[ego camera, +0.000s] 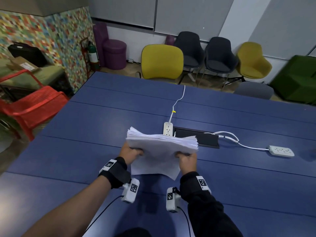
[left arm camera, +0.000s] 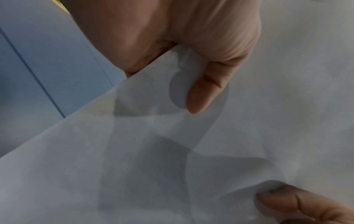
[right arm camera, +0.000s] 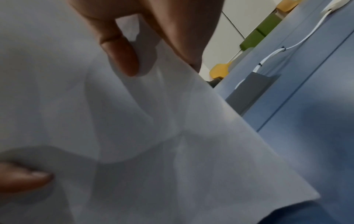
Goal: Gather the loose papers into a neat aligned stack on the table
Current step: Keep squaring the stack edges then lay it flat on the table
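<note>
Both hands [ego camera: 131,153] [ego camera: 187,159] — unmarked paper stack [ego camera: 162,147]

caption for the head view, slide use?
Both hands, left and right, hold an uneven paper stack above the blue table.

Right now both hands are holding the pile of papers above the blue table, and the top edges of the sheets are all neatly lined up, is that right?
Not quite. The left hand and right hand do hold the papers above the blue table, but the head view shows the top edges fanned out and uneven, not lined up.
</note>
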`<state>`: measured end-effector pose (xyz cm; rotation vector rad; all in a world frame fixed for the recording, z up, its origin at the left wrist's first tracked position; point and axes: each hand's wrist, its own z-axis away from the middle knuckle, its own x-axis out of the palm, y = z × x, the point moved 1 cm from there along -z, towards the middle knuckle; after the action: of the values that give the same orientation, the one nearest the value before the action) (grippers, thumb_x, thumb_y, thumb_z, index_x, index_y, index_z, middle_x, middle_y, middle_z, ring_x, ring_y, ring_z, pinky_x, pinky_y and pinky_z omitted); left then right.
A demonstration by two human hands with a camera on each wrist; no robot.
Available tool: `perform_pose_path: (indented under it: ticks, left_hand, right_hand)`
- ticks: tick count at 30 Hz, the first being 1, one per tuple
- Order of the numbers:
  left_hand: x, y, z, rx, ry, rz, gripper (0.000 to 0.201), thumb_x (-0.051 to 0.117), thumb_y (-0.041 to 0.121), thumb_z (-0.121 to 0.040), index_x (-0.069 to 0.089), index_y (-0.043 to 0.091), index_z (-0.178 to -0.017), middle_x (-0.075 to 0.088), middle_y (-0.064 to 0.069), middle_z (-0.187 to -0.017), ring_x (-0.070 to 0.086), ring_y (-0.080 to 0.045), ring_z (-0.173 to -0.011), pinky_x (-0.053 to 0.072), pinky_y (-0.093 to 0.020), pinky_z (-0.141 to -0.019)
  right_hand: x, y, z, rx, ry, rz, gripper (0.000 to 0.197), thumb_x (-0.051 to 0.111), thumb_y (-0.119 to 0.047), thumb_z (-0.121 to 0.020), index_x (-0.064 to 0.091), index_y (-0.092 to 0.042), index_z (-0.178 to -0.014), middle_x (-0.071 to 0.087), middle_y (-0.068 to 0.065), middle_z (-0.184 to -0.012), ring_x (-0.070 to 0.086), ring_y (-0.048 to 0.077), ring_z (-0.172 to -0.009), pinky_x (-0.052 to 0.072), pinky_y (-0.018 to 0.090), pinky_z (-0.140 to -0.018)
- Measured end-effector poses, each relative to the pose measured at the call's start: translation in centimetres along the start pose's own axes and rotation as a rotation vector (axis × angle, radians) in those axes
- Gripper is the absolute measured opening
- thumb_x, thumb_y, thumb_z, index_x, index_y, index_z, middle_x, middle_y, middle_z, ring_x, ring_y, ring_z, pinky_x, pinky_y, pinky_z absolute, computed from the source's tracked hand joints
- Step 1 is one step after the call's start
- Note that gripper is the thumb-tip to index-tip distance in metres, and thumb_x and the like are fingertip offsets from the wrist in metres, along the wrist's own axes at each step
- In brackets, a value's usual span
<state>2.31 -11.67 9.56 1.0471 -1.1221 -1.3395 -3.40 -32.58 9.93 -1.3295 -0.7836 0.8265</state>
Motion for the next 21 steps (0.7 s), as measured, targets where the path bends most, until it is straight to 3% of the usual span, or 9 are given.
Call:
perform_pose_path:
  ticks: [3, 5, 8, 11, 14, 16, 18, 19, 21]
  left_hand:
    - [-0.1, 0.8, -0.2, 0.051, -0.041, -0.019, 0.038, 0.069, -0.019, -0.049, 0.061, 0.015, -0.063, 0.067, 0.017, -0.052, 0.060, 0.005, -0.054, 0.051, -0.012, -0.058]
    - [-0.3, 0.2, -0.2, 0.037, -0.028, -0.025, 0.034, 0.070, -0.013, -0.048, 0.063, 0.016, -0.065, 0.068, 0.016, -0.055, 0.061, 0.005, -0.056, 0.051, -0.014, -0.059]
    - [-0.3, -1.1, 0.2, -0.029, -0.009, -0.065, 0.030, 0.061, 0.002, -0.045, 0.062, 0.020, -0.070, 0.067, 0.008, -0.065, 0.061, -0.009, -0.067, 0.049, -0.024, -0.065]
    - [-0.3, -1.3, 0.4, -0.058, -0.012, -0.088, 0.032, 0.063, -0.001, -0.049, 0.062, 0.021, -0.072, 0.064, 0.003, -0.074, 0.058, -0.016, -0.075, 0.047, -0.026, -0.071]
    - [-0.1, -1.2, 0.3, -0.057, -0.006, -0.140, 0.040, 0.062, -0.021, -0.064, 0.062, 0.019, -0.066, 0.065, 0.010, -0.061, 0.058, -0.007, -0.065, 0.048, -0.016, -0.059]
    - [-0.1, -1.3, 0.3, -0.051, 0.015, -0.131, 0.046, 0.057, -0.026, -0.065, 0.062, 0.019, -0.058, 0.064, 0.013, -0.050, 0.058, -0.001, -0.055, 0.049, -0.019, -0.057]
    - [-0.1, -0.9, 0.5, -0.060, 0.017, -0.116, 0.040, 0.059, -0.022, -0.063, 0.062, 0.017, -0.056, 0.064, 0.009, -0.052, 0.058, -0.008, -0.057, 0.049, -0.019, -0.055]
    - [0.0, -0.9, 0.6, -0.067, 0.013, -0.111, 0.031, 0.062, -0.015, -0.058, 0.061, 0.015, -0.058, 0.063, 0.004, -0.057, 0.056, -0.011, -0.061, 0.048, -0.019, -0.054]
    - [0.2, -1.1, 0.7, -0.099, -0.005, -0.104, 0.020, 0.060, -0.001, -0.047, 0.058, 0.013, -0.060, 0.059, -0.002, -0.064, 0.053, -0.016, -0.065, 0.046, -0.024, -0.057]
  right_hand:
    - [0.1, -1.1, -0.1, -0.077, 0.001, -0.026, 0.027, 0.057, 0.000, -0.057, 0.065, -0.019, -0.074, 0.070, -0.014, -0.063, 0.063, -0.009, -0.061, 0.051, 0.010, -0.063]
    - [0.0, 0.0, 0.0, -0.077, 0.031, 0.018, 0.031, 0.060, -0.004, -0.061, 0.068, -0.016, -0.089, 0.072, -0.005, -0.082, 0.067, 0.000, -0.077, 0.055, 0.020, -0.075]
    - [0.0, 1.8, 0.8, 0.025, 0.038, 0.142, 0.048, 0.062, -0.014, -0.061, 0.065, -0.011, -0.109, 0.070, 0.008, -0.103, 0.066, 0.021, -0.097, 0.054, 0.039, -0.090]
    - [-0.2, 2.5, 1.0, 0.050, 0.007, 0.179, 0.026, 0.056, -0.011, -0.060, 0.069, -0.016, -0.082, 0.069, 0.006, -0.082, 0.064, 0.022, -0.082, 0.052, 0.037, -0.078]
    - [-0.3, 2.0, 0.9, 0.026, 0.003, 0.219, 0.014, 0.054, -0.011, -0.059, 0.065, -0.016, -0.068, 0.064, 0.006, -0.072, 0.059, 0.019, -0.075, 0.052, 0.037, -0.072]
    - [-0.4, 1.4, 1.0, -0.004, 0.026, 0.193, 0.017, 0.053, -0.009, -0.059, 0.063, -0.021, -0.067, 0.063, 0.001, -0.070, 0.060, 0.008, -0.069, 0.051, 0.026, -0.069]
    - [-0.4, 0.9, 1.3, -0.011, 0.035, 0.158, 0.022, 0.051, -0.007, -0.058, 0.066, -0.013, -0.073, 0.062, -0.003, -0.070, 0.057, -0.009, -0.061, 0.048, 0.010, -0.060]
    - [-0.4, 1.0, 1.3, 0.014, 0.029, 0.144, 0.026, 0.051, -0.007, -0.057, 0.067, -0.007, -0.078, 0.062, -0.002, -0.070, 0.057, -0.009, -0.059, 0.047, 0.010, -0.058]
    - [-0.6, 1.6, 1.3, 0.094, 0.010, 0.139, 0.032, 0.053, -0.006, -0.052, 0.068, -0.002, -0.081, 0.063, 0.004, -0.073, 0.059, 0.003, -0.064, 0.049, 0.021, -0.061]
